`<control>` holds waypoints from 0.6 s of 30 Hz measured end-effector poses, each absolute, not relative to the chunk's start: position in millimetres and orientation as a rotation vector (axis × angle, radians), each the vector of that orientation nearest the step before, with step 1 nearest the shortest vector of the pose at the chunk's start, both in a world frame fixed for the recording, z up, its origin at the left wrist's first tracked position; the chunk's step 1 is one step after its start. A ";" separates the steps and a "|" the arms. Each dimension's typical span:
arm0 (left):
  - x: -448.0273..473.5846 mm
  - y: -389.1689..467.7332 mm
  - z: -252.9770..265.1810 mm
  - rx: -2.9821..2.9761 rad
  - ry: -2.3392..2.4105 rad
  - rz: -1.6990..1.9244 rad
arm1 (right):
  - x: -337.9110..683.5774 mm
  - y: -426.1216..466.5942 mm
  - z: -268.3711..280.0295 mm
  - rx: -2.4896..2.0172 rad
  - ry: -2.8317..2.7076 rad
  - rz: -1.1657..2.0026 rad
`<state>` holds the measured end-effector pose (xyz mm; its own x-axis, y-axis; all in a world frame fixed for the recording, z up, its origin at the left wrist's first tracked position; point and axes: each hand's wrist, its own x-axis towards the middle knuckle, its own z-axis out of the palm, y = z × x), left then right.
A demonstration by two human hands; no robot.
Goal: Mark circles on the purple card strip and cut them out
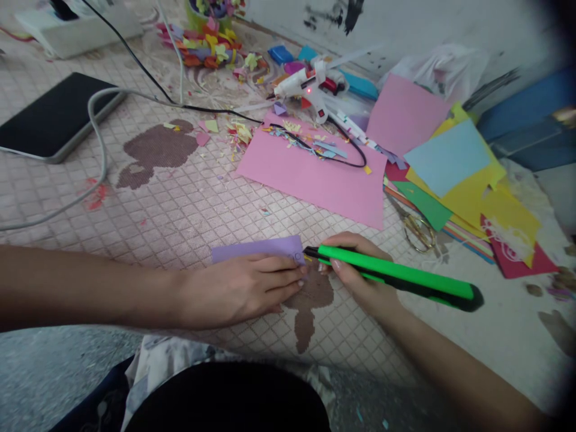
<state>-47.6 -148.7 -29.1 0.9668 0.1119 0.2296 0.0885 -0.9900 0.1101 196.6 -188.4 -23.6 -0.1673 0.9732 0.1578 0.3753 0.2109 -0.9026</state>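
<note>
A strip of purple paper [257, 247] lies on the patterned tablecloth near the table's front edge. My left hand [245, 285] rests flat across it, fingers stretched out toward its right end and covering much of it. Small drawn shapes show on the paper beside my fingertips. My right hand [360, 273] is wrapped round a green and black utility knife [400, 270]. The knife slants, its dark tip pointing left, right at the paper's right end; I cannot tell whether the blade touches it. A small yellow bit shows by the tip.
Behind my hands lies a pink sheet [310, 186] with paper scraps and a cable across it. A white glue gun [306, 87] sits beyond. To the right are scissors [418, 231] and stacked coloured paper [450, 159]. A dark tablet [58, 117] lies at the left.
</note>
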 end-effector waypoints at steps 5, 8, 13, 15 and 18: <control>-47.9 -143.7 -25.4 2.878 0.091 0.487 | 197.2 -187.9 -23.0 -1.295 -1.653 0.971; -48.6 -134.2 -20.3 2.787 -0.009 0.411 | 199.2 -187.9 -26.4 -1.289 -1.612 1.000; -49.0 -119.7 -17.6 2.680 -0.213 0.205 | 199.8 -189.0 -28.1 -1.305 -1.556 1.055; -49.2 -119.0 -19.5 2.663 -0.214 0.210 | 198.7 -189.6 -26.6 -1.322 -1.577 1.028; -49.3 -123.2 -23.5 2.672 -0.152 0.178 | 196.9 -190.7 -23.9 -1.332 -1.613 0.982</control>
